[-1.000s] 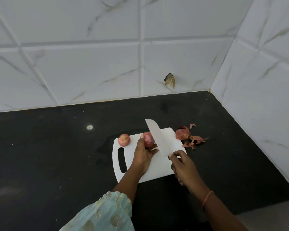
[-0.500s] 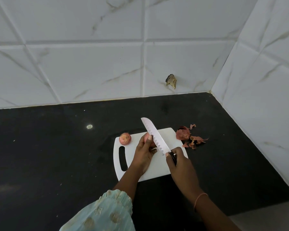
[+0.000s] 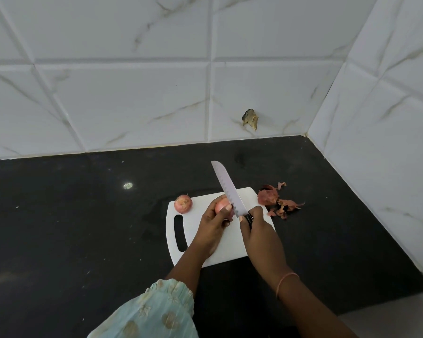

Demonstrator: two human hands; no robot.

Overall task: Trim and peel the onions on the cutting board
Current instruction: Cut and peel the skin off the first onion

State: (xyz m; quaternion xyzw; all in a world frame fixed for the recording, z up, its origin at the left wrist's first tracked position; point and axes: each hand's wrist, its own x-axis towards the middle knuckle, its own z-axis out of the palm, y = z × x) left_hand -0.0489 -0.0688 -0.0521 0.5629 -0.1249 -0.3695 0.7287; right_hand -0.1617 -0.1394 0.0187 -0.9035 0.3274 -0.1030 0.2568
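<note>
Bottom centre of frame: pale green patterned sleeve [image 3: 154, 311] on the left arm; thin orange wristband [image 3: 285, 280] on the right wrist, lower right of centre.

Left hand [image 3: 213, 228], centre frame, over the white plastic cutting board [image 3: 198, 250] w/ slot handle. Fingers & thumb curled round a small pink-red round onion [image 3: 221, 206], gripping it just above the board's middle.

Right hand [image 3: 259, 230] right beside it, fingers wrapped round the black handle of a silver scalloped-blade kitchen knife [image 3: 227, 189]. Blade runs up & left from the grip, its edge touching the held onion's right side; tip sits past the board's far edge, over the black stone countertop [image 3: 71, 228].

Second small pink-red onion, unpeeled [image 3: 183, 203], lies at the board's upper-left corner, apart from both hands.

Just off the board's upper-right corner: heap of dry reddish-brown onion skins [image 3: 276, 201] on the counter.

Small pale spot [image 3: 128, 185] on the counter, left of centre.

Behind: white marble-look wall tiles [image 3: 132, 106], w/ a brownish chipped patch [image 3: 250, 119] low on the back wall, right of centre.
</note>
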